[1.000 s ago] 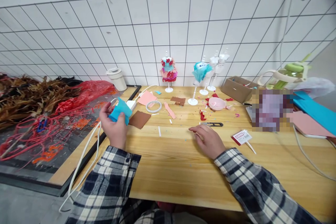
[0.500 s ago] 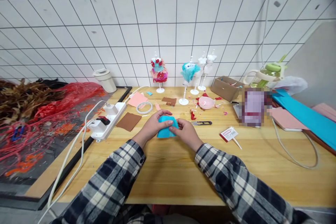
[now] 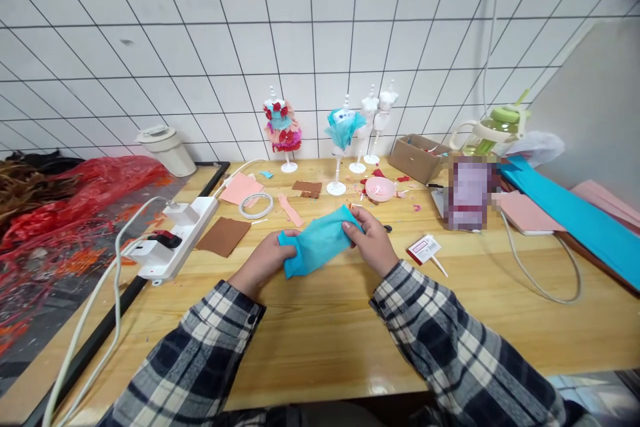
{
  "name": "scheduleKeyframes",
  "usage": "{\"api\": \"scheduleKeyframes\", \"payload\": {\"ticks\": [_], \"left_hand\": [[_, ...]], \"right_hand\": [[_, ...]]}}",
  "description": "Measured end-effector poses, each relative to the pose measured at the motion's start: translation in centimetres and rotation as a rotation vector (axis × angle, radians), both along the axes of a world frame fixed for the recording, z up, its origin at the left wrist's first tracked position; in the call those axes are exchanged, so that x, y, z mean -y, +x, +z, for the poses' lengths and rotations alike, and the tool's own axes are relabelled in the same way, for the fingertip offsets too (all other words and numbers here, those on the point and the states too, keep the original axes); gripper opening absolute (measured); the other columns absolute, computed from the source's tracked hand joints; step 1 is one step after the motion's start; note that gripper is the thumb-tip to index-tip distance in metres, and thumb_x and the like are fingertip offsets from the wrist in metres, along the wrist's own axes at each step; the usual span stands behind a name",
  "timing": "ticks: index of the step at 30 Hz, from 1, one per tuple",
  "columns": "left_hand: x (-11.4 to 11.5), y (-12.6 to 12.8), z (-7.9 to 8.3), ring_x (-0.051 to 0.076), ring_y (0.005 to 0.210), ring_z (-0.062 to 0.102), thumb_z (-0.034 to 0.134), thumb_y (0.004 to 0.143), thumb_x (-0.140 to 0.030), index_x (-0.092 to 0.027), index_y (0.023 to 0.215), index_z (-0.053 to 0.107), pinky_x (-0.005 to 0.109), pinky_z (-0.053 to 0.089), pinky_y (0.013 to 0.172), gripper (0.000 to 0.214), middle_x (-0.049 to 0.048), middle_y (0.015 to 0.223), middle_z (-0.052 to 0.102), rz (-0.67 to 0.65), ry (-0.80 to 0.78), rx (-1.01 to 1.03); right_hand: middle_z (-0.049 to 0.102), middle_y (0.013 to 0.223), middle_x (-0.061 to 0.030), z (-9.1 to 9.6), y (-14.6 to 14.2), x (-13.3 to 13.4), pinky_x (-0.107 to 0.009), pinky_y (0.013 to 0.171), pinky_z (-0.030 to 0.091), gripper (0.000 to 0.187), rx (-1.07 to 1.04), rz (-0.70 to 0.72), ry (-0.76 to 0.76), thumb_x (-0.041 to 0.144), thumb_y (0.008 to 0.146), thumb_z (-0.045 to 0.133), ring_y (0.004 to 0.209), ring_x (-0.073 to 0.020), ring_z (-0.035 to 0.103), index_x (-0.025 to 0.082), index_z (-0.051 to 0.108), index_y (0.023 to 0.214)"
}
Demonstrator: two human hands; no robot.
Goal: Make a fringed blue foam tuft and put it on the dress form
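My left hand (image 3: 269,255) grips one end of the blue paper (image 3: 321,242) and my right hand (image 3: 371,240) pinches the other, so it spreads between them above the counter (image 3: 320,347), nearer me than the pink bowl (image 3: 380,189) and left of it. The tape roll (image 3: 256,216) lies left of the bowl; the cardboard box (image 3: 414,163) stands behind it, to the right.

The white label (image 3: 424,249) bears print, seemingly too small to read.

This looks like a craft workshop (miniature mannequins (image 3: 283,128), paper scraps (image 3: 225,237), tape (image 3: 256,216)).
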State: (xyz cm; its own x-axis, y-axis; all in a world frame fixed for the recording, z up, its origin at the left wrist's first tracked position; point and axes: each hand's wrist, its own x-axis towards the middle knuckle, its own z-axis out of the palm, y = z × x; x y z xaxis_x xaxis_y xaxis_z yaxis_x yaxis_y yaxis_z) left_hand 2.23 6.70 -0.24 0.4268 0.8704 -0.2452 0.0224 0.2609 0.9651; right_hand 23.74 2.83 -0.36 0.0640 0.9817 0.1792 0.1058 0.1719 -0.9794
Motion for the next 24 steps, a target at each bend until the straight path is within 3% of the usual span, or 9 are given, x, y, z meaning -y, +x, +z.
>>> {"api": "scheduleKeyframes", "payload": {"ticks": [4, 7, 10, 14, 17, 20, 22, 24], "left_hand": [[0.2, -0.5, 0.7, 0.016, 0.059, 0.063, 0.065, 0.06, -0.009, -0.013, 0.078, 0.07, 0.026, 0.052, 0.059, 0.019, 0.0041, 0.069, 0.069, -0.031, -0.24, 0.12], [0.2, -0.9, 1.5, 0.021, 0.071, 0.069, 0.071, 0.069, -0.016, -0.011, 0.093, 0.07, 0.031, 0.056, 0.067, 0.025, 0.0119, 0.086, 0.073, 0.002, -0.355, 0.203], [-0.1, -1.2, 1.9, 0.02, 0.07, 0.069, 0.069, 0.075, -0.02, -0.011, 0.1, 0.067, 0.032, 0.058, 0.065, 0.027, 0.0121, 0.091, 0.073, 0.154, -0.405, 0.314], [-0.1, -1.4, 2.1, 0.02, 0.07, 0.069, 0.062, 0.083, -0.027, -0.016, 0.107, 0.063, 0.043, 0.059, 0.068, 0.026, 0.0083, 0.092, 0.072, 0.245, -0.482, 0.409], [0.3, -1.7, 2.2, 0.02, 0.067, 0.068, 0.063, 0.082, -0.021, -0.016, 0.101, 0.063, 0.042, 0.059, 0.066, 0.02, 0.0076, 0.086, 0.072, 0.262, -0.528, 0.396], [0.6, -1.8, 2.5, 0.018, 0.062, 0.067, 0.062, 0.082, -0.018, -0.014, 0.091, 0.063, 0.04, 0.059, 0.07, 0.01, 0.0069, 0.077, 0.071, 0.276, -0.527, 0.414], [0.7, -1.8, 2.7, 0.016, 0.061, 0.066, 0.06, 0.083, -0.018, -0.014, 0.083, 0.063, 0.038, 0.059, 0.073, 0.005, 0.0054, 0.072, 0.07, 0.32, -0.498, 0.439], [0.6, -1.6, 2.8, 0.014, 0.06, 0.065, 0.059, 0.084, -0.018, -0.014, 0.08, 0.062, 0.032, 0.058, 0.07, 0.007, 0.0052, 0.07, 0.069, 0.382, -0.459, 0.441]], "right_hand": [[0.06, 0.084, -0.0018, 0.1, 2.6, -0.7, -0.026, 0.064, 0.046, 0.033, 0.109, 0.082, -0.043, 0.043, 0.082, 0.056, 0.073, -0.0142, 0.056, 0.019, 0.054, 0.105], [0.064, 0.105, -0.0076, -0.2, 5.5, -1.4, -0.033, 0.08, 0.046, 0.037, 0.473, 0.013, 0.043, 0.034, 0.086, 0.053, 0.092, -0.0187, 0.058, 0.02, 0.055, 0.12], [0.065, 0.111, -0.0098, -1.0, 7.6, -1.7, -0.04, 0.091, 0.039, 0.027, 0.959, -0.065, 0.08, 0.025, 0.084, 0.057, 0.106, -0.0249, 0.053, 0.021, 0.067, 0.109], [0.068, 0.101, -0.0088, -1.6, 8.1, -1.8, -0.037, 0.084, 0.04, 0.018, 1.209, -0.046, 0.015, 0.025, 0.083, 0.06, 0.099, -0.025, 0.055, 0.021, 0.069, 0.097], [0.067, 0.086, -0.0085, -1.4, 8.2, -1.7, -0.033, 0.074, 0.04, 0.006, 1.246, -0.108, -0.057, 0.023, 0.08, 0.061, 0.088, -0.0239, 0.057, 0.019, 0.066, 0.081], [0.065, 0.078, -0.009, -0.6, 8.1, -1.5, -0.03, 0.064, 0.038, 0.008, 1.154, -0.212, -0.106, 0.024, 0.084, 0.055, 0.074, -0.0213, 0.057, 0.018, 0.059, 0.085], [0.062, 0.071, -0.0061, 0.2, 7.1, -1.1, -0.028, 0.058, 0.037, 0.012, 0.955, -0.31, -0.103, 0.027, 0.088, 0.049, 0.064, -0.0181, 0.054, 0.018, 0.052, 0.095], [0.055, 0.063, 0.001, 1.0, 4.9, -0.3, -0.024, 0.052, 0.036, 0.016, 0.608, -0.276, -0.11, 0.032, 0.089, 0.045, 0.054, -0.0139, 0.048, 0.02, 0.046, 0.1]]}}
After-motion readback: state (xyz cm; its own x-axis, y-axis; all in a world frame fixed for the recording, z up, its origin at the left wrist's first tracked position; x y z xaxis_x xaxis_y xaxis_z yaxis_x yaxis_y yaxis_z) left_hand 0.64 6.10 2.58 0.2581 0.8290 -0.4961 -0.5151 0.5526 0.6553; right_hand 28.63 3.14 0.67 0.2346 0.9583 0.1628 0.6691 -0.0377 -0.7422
